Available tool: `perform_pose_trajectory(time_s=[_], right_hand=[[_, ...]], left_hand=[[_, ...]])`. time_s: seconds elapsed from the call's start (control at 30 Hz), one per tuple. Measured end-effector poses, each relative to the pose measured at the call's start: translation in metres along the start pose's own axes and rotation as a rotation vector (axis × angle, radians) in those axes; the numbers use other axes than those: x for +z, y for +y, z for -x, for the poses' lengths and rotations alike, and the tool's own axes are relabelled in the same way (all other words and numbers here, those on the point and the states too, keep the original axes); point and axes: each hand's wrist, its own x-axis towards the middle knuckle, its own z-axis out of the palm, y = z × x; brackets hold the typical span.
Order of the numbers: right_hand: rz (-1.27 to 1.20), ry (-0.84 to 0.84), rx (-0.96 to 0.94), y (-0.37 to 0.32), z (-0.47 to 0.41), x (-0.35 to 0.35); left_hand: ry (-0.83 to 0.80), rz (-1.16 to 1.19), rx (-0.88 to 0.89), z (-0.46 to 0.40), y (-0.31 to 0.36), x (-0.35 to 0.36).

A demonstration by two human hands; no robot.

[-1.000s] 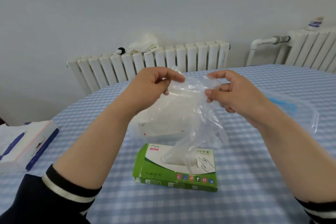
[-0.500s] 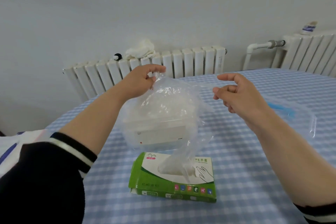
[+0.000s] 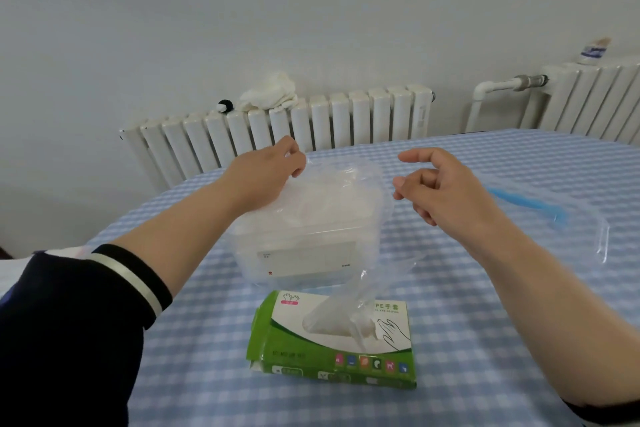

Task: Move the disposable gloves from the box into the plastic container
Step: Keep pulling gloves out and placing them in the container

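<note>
Fingers of the left hand [image 3: 266,177] pinch a clear disposable glove [image 3: 349,204], which drapes over the plastic container [image 3: 304,250] and trails down to the green box [image 3: 332,340]. Right hand [image 3: 440,191] hovers beside it, loosely open, empty.

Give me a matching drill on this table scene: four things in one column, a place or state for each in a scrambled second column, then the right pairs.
Things
1. glove box
2. left hand
3. right hand
4. white cloth

Places or states
A. open, holding nothing
B. lying on the radiator
C. pinching a clear glove over the plastic container
D. nearest the camera on the checked tablecloth

Pairs: 1-D, 2-C, 3-A, 4-B
</note>
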Motion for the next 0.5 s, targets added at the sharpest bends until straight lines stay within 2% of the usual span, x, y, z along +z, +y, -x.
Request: perform_pose_trajectory(time_s=[0.23, 0.5], right_hand=[[0.084, -0.051, -0.050, 0.000, 0.004, 0.007], [0.129, -0.086, -0.062, 0.001, 0.004, 0.007]], left_hand=[[-0.110, -0.111, 0.036, 0.003, 0.000, -0.002], [-0.239, -0.122, 0.109, 0.019, -0.005, -0.005]])
